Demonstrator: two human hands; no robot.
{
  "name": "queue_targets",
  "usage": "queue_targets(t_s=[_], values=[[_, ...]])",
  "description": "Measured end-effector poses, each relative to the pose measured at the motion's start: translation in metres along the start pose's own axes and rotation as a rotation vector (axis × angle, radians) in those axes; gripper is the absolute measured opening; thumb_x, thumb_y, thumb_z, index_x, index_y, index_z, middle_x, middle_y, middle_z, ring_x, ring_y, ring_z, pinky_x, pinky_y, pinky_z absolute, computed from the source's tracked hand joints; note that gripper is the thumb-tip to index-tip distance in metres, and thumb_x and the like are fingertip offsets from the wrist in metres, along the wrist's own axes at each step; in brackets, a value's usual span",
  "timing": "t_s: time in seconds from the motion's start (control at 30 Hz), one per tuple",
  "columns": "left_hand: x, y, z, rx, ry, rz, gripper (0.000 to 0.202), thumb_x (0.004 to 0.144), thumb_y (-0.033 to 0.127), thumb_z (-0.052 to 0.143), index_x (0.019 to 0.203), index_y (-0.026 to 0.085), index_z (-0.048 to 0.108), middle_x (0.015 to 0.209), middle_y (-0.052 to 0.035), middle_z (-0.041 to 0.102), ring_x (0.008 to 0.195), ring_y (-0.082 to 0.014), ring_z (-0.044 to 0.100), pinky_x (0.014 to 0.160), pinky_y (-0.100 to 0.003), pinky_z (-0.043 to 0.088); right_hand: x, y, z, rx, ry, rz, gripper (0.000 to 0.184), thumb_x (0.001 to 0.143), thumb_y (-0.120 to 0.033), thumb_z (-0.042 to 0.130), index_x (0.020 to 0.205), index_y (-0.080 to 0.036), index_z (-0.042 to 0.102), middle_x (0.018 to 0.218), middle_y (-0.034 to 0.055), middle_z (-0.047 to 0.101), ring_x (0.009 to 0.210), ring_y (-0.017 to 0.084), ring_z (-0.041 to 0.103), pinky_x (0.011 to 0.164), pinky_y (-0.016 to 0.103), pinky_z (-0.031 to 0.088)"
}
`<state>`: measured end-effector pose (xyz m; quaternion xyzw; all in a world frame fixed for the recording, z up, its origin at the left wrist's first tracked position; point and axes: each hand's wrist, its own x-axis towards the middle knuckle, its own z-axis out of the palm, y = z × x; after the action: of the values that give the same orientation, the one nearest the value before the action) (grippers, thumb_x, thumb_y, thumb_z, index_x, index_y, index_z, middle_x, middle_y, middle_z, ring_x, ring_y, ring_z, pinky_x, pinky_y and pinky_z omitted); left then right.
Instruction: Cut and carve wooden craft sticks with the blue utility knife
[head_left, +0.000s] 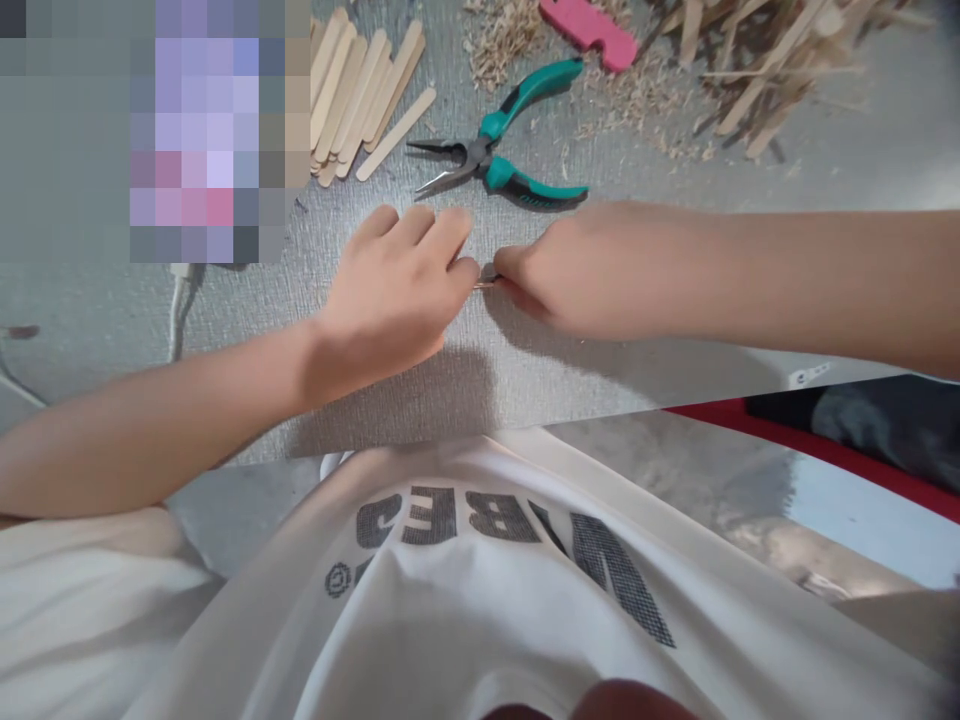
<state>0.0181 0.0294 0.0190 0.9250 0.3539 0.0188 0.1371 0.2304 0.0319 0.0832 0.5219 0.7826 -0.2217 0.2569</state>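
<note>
A small thin piece (486, 283) sat in the narrow gap between the two hands, just above the grey table (750, 185) or against it; I could not tell which. The left hand (397, 280) was back-up, its wrist bent so that the knuckles pointed up and away; the fingers curled under, and the thumb and forefinger were pinched at the piece's near-side end. The right hand (574, 270) came in almost level from the right, wrist nearly straight, rolled into a loose fist with its fingertips closed at the other end; its palm side was hidden. Both forearms lay low, the left one slanting upward from the lower left. Beyond the hands rested green-handled pliers (478, 152), jaws parted, with wooden sticks (360, 95) to their left and a pink tool (589, 32) among shavings (510, 40) farther off.
</note>
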Motion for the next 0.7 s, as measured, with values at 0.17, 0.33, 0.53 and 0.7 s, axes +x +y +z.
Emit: queue_targets(t_s=[0.17, 0.33, 0.53, 0.7], values=[[0.001, -0.003, 0.002, -0.104, -0.027, -0.080, 0.022, 0.110, 0.017, 0.061, 0.099, 0.022, 0.079, 0.129, -0.0144, 0.082, 0.102, -0.0299, 0.075, 0.094, -0.050, 0.052, 0.005, -0.002, 0.005, 0.012, -0.008, 0.023, 0.051, 0.101, -0.010, 0.076, 0.070, -0.026, 0.039, 0.051, -0.0039, 0.059, 0.090, 0.022, 0.084, 0.074, 0.042, 0.033], [0.001, -0.009, 0.013, -0.228, 0.081, -0.064, 0.025, 0.105, 0.013, 0.060, 0.091, 0.024, 0.078, 0.117, -0.0112, 0.081, 0.098, -0.0284, 0.073, 0.087, -0.047, 0.051, 0.001, -0.007, 0.001, -0.026, -0.021, 0.029, 0.051, 0.102, -0.010, 0.070, 0.072, -0.029, 0.034, 0.051, -0.0058, 0.048, 0.088, 0.023, 0.081, 0.078, 0.043, 0.035], [0.012, -0.008, 0.011, -0.184, 0.014, -0.061, 0.026, 0.096, 0.007, 0.060, 0.090, 0.023, 0.080, 0.105, -0.0109, 0.078, 0.093, -0.0289, 0.072, 0.081, -0.047, 0.050, 0.005, -0.018, -0.007, -0.173, -0.137, 0.082, 0.051, 0.097, -0.001, 0.072, 0.071, -0.031, 0.041, 0.053, -0.0057, 0.036, 0.070, 0.021, 0.066, 0.074, 0.042, 0.035], [0.015, -0.002, 0.001, -0.152, -0.082, -0.076, 0.031, 0.094, 0.000, 0.063, 0.096, 0.022, 0.083, 0.113, -0.0111, 0.081, 0.104, -0.0314, 0.078, 0.086, -0.047, 0.051, 0.015, -0.013, -0.004, -0.169, -0.182, 0.048, 0.036, 0.098, -0.004, 0.075, 0.072, -0.026, 0.062, 0.051, -0.0050, 0.043, 0.061, 0.015, 0.054, 0.073, 0.041, 0.037]])
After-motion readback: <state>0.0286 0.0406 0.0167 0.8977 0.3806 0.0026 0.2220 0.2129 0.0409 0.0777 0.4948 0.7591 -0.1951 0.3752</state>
